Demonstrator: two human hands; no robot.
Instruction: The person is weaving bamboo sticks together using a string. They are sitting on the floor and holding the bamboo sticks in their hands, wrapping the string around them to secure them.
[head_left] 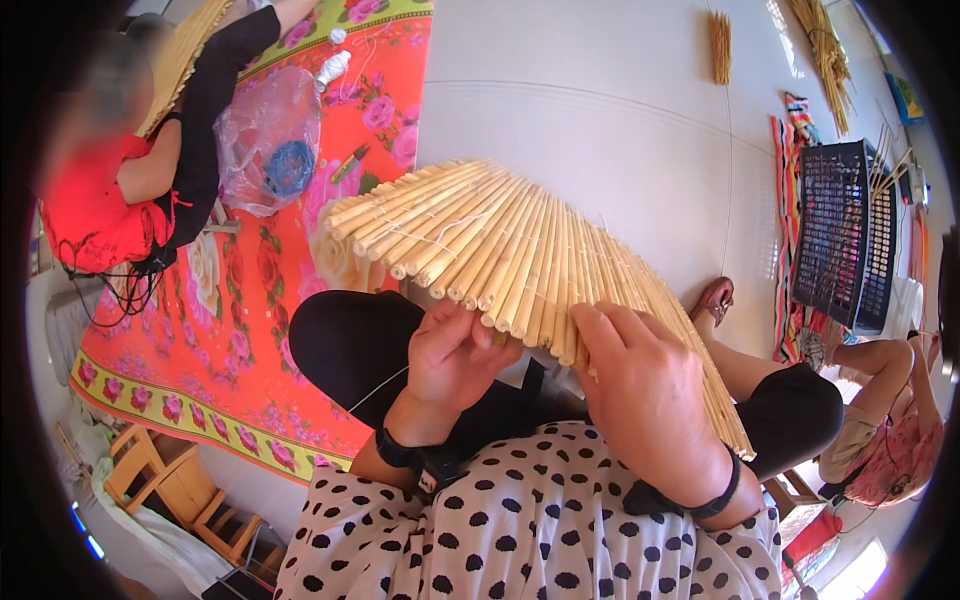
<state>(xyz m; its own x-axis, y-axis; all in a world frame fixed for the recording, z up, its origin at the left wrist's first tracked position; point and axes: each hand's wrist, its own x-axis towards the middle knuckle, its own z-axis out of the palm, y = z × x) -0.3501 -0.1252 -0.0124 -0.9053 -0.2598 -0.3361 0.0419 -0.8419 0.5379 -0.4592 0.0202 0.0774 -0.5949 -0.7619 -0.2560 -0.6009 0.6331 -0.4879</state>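
Observation:
A mat of pale reed sticks (500, 235), bound side by side with thin white thread, lies across my lap and over my knees. It bends downward on the right. My left hand (445, 350) is closed at the cut ends of the near edge, its fingertips partly hidden beneath the sticks. Farther right along that edge, my right hand (640, 375) grips the mat from above, fingers curled over the stick ends. A loose white thread trails over the mat's left part, and another thin strand runs down left of my left hand.
A red flowered sheet (330, 400) covers the floor at left, with a plastic bag (265, 150) and thread spools (333, 68). A person in red (110, 200) sits there. At right stand a black crate (835, 230) and another seated person (895, 455). Reed bundles (720, 48) lie beyond.

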